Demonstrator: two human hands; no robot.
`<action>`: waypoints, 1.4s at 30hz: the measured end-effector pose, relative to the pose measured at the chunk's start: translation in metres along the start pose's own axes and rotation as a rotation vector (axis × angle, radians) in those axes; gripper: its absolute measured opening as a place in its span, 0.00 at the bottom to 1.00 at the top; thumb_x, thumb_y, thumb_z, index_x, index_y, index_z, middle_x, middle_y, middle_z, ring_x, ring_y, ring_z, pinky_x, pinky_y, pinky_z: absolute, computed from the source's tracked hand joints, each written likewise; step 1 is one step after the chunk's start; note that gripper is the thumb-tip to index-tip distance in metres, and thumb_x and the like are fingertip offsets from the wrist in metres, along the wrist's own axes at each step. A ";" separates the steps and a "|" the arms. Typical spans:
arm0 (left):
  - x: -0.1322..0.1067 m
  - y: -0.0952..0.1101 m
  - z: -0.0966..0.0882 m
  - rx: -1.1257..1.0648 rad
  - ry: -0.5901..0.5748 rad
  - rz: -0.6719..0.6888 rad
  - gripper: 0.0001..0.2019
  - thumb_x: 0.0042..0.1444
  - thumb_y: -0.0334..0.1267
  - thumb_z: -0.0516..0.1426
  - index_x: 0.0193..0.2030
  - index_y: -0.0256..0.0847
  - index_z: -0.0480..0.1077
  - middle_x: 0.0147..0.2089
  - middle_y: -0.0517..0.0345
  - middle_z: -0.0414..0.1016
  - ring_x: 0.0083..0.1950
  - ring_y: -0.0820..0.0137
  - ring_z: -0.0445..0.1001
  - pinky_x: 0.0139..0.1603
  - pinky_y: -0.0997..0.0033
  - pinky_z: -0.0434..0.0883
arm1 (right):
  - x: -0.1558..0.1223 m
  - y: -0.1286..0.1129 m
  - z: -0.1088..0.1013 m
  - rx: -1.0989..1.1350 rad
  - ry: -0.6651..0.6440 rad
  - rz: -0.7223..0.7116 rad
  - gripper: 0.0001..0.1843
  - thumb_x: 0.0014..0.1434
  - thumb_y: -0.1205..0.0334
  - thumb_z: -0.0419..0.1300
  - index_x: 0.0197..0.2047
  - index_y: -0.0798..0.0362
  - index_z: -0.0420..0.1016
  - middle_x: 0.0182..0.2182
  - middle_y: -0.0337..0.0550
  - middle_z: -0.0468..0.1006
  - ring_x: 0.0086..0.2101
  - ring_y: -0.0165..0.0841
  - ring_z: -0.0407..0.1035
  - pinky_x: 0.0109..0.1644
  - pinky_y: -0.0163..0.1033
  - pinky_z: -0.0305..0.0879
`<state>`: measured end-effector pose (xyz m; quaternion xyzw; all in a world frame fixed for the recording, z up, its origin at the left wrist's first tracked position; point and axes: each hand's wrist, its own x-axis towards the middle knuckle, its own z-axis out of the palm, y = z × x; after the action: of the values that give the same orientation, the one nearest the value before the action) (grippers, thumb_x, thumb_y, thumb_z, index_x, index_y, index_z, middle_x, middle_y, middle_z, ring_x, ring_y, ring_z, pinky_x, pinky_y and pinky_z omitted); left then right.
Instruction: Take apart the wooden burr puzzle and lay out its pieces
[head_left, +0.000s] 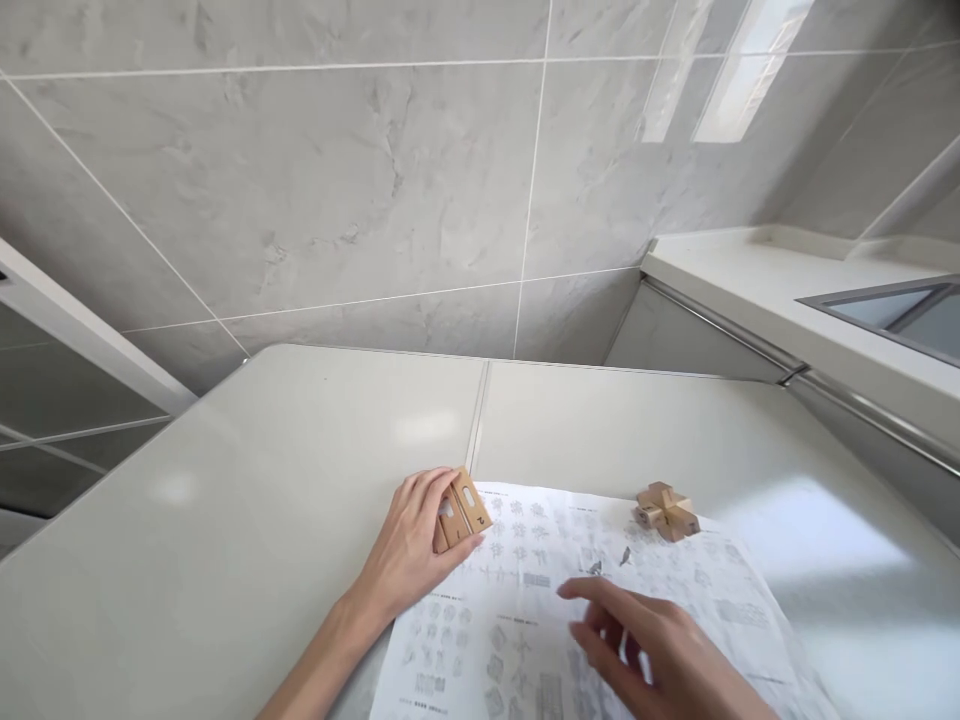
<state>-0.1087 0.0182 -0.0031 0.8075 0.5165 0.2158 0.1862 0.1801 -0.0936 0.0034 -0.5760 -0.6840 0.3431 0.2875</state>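
My left hand [418, 535] is closed around some flat wooden puzzle pieces [463, 512], which have slots and the printed numbers 1 and 2. It holds them at the upper left edge of a printed instruction sheet [517, 600]. Over the sheet's lower middle, my right hand [637, 640] has its thumb and fingers apart, with nothing between them. Just beyond its fingertips lie small dark grey bits [596, 568] that I cannot make out. A wooden interlocking puzzle [666, 512], shaped like a cross, sits at the sheet's upper right edge.
The pale glossy table [262, 560] has a seam [477, 420] running away from me. A grey tiled wall [337, 200] rises behind it. To the right is a white counter [825, 300] with a metal rail below; a dark glass panel [67, 400] is on the left.
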 end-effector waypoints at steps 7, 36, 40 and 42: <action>-0.001 0.029 0.007 0.050 -0.029 0.165 0.36 0.67 0.55 0.66 0.77 0.53 0.60 0.80 0.44 0.60 0.80 0.39 0.59 0.74 0.35 0.70 | -0.034 0.045 -0.069 -0.088 0.355 0.286 0.23 0.72 0.37 0.57 0.60 0.39 0.75 0.28 0.38 0.81 0.24 0.39 0.74 0.30 0.43 0.70; -0.006 0.087 0.026 -1.007 -0.335 -0.085 0.26 0.58 0.50 0.71 0.61 0.46 0.76 0.59 0.46 0.82 0.58 0.50 0.81 0.62 0.51 0.76 | 0.026 0.007 0.010 1.234 -0.337 0.412 0.23 0.67 0.38 0.69 0.46 0.49 0.72 0.21 0.36 0.78 0.19 0.28 0.66 0.26 0.32 0.58; -0.009 0.088 0.022 -1.035 -0.388 -0.182 0.24 0.62 0.44 0.67 0.65 0.47 0.73 0.49 0.51 0.86 0.58 0.50 0.82 0.61 0.50 0.77 | 0.021 0.013 0.014 1.295 -0.422 0.379 0.21 0.70 0.40 0.68 0.44 0.50 0.73 0.23 0.37 0.79 0.20 0.26 0.67 0.25 0.31 0.58; -0.010 0.088 0.023 -1.055 -0.408 -0.207 0.25 0.64 0.45 0.66 0.67 0.47 0.71 0.47 0.51 0.86 0.56 0.51 0.83 0.60 0.50 0.78 | 0.020 0.014 0.013 1.319 -0.401 0.366 0.21 0.70 0.41 0.69 0.42 0.50 0.73 0.24 0.37 0.79 0.21 0.27 0.69 0.27 0.31 0.60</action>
<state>-0.0337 -0.0273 0.0224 0.5759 0.3688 0.2646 0.6800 0.1751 -0.0744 -0.0156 -0.3135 -0.2660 0.8274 0.3826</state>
